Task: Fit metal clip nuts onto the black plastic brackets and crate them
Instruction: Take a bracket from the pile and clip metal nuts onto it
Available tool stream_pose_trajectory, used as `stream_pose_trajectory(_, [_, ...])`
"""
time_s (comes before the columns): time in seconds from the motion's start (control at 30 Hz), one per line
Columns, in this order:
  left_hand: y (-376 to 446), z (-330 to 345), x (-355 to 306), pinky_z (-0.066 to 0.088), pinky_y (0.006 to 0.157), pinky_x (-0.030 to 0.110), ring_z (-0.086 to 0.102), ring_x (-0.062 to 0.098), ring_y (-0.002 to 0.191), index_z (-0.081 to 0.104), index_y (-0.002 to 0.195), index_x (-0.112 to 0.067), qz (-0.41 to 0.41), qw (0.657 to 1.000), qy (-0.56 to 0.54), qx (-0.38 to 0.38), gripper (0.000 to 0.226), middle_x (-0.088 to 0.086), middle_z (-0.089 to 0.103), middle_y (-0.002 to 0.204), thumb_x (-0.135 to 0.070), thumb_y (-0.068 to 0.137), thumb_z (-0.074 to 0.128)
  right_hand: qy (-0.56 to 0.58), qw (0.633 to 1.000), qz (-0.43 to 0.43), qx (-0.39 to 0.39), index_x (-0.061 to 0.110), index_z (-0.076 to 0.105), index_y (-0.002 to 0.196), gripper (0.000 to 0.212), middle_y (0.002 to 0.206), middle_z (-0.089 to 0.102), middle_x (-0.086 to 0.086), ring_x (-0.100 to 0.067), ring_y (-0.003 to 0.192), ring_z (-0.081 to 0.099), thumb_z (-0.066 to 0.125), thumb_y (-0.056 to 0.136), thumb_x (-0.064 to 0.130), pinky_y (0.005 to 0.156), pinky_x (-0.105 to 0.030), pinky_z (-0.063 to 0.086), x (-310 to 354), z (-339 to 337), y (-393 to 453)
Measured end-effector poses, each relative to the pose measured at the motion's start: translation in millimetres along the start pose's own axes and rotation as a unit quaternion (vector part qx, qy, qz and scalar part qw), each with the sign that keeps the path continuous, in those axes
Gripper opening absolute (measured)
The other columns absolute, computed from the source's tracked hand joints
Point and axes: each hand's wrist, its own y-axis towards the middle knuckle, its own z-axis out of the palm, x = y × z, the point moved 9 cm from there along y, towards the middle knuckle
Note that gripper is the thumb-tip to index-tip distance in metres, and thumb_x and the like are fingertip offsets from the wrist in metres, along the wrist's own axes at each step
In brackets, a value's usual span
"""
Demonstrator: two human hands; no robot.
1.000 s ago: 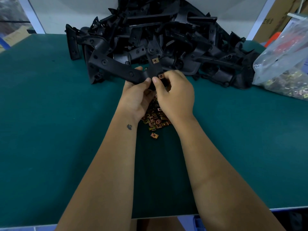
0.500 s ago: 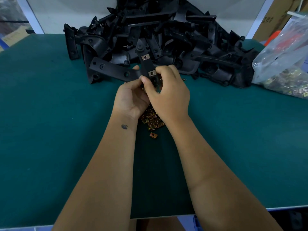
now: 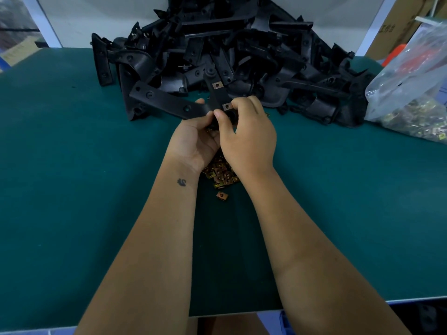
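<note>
Both hands hold one black plastic bracket point(image 3: 169, 103) above the green table. My left hand point(image 3: 193, 139) grips its middle from below, and the long arm sticks out to the left. My right hand point(image 3: 246, 136) pinches the bracket's upright strip where a brass clip nut point(image 3: 227, 106) sits. A second clip nut point(image 3: 217, 85) is fitted higher on that strip. A small heap of loose clip nuts point(image 3: 220, 175) lies on the table under my wrists, with one stray nut point(image 3: 222, 196) nearer to me.
A big pile of black brackets point(image 3: 242, 49) fills the back of the green table point(image 3: 72, 189). A clear plastic bag of clip nuts point(image 3: 411, 97) lies at the right edge. Cardboard boxes point(image 3: 396, 27) stand behind it. No crate is in view.
The bracket and both hands shifted slightly left and away from me. The lower clip nut now sits squarer on the strip under my right fingers.
</note>
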Motion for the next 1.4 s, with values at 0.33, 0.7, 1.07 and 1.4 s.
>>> stream_pose_trajectory(0.33, [1, -2, -10, 0.058, 0.091, 0.04, 0.068, 0.026, 0.094, 0.065, 0.113, -0.014, 0.047, 0.999, 0.005, -0.014, 0.021, 0.012, 0.071, 0.109, -0.011, 0.099, 0.05, 0.143, 0.982, 0.12, -0.01, 0.015, 0.066, 0.105, 0.021, 0.101, 0.062, 0.006, -0.001, 0.078, 0.052, 0.064, 0.092, 0.032, 0.068, -0.012, 0.04, -25, 1, 3])
stream_pose_trajectory(0.7, [-6, -8, -23, 0.057, 0.068, 0.025, 0.071, 0.014, 0.072, 0.069, 0.108, -0.013, 0.101, 0.991, 0.024, -0.083, 0.013, 0.007, 0.073, 0.095, -0.015, 0.098, 0.061, 0.492, 0.8, 0.328, 0.101, 0.022, 0.068, 0.096, 0.005, 0.089, 0.072, 0.006, -0.011, 0.072, 0.062, 0.069, 0.091, 0.023, 0.063, -0.024, 0.05, -46, 38, -8])
stream_pose_trajectory(1.07, [-30, 41, -3, 0.054, 0.068, 0.019, 0.066, 0.002, 0.071, 0.067, 0.097, -0.029, 0.181, 0.927, 0.329, -0.024, 0.003, -0.014, 0.071, 0.077, -0.031, 0.095, 0.066, 0.668, 0.593, 0.45, -0.017, 0.002, 0.062, 0.122, 0.035, 0.087, 0.068, -0.005, -0.014, 0.063, 0.063, 0.067, 0.091, 0.019, 0.059, -0.028, 0.052, -74, 35, -21])
stream_pose_trajectory(1.4, [-72, 98, 72, 0.055, 0.075, 0.016, 0.068, 0.0, 0.084, 0.065, 0.093, -0.023, 0.154, 0.955, 0.233, -0.105, 0.005, -0.01, 0.071, 0.094, -0.024, 0.092, 0.07, 0.615, 0.649, 0.435, -0.103, 0.013, 0.067, 0.102, 0.009, 0.098, 0.069, -0.011, -0.026, 0.085, 0.065, 0.063, 0.094, 0.014, 0.075, -0.036, 0.056, -107, -60, -37])
